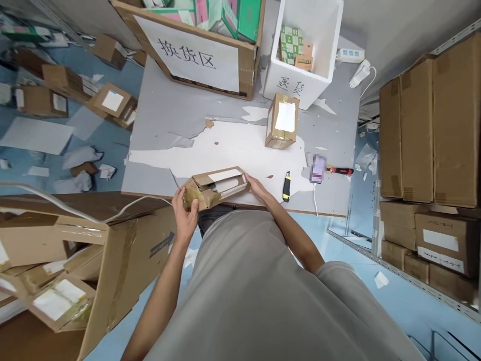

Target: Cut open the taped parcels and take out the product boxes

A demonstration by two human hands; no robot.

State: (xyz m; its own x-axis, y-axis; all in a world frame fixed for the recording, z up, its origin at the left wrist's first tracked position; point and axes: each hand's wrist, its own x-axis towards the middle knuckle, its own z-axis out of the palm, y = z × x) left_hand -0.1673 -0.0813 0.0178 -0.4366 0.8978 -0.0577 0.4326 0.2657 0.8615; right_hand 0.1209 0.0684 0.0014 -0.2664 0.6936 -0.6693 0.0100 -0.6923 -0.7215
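Between my two hands, at the table's front edge, is a brown cardboard box (206, 196) with tape on its end. A slit along its top gapes, and something whitish shows inside. My left hand (185, 213) grips the taped left end, thumb on the near side. At the other end, my right hand (257, 189) holds the corner with its fingers. To the right of that hand a yellow and black utility knife (286, 187) lies on the table. Farther back stands a small taped carton (282, 122) with a white label.
A large carton (240, 75) of green and pink boxes and a white foam bin (300, 82) stand at the table's back. A phone (318, 169) with a cable lies right, beside a red-black handled tool (340, 171). An open carton (131, 250) of parcels is left; shelved boxes (451, 125) are right.
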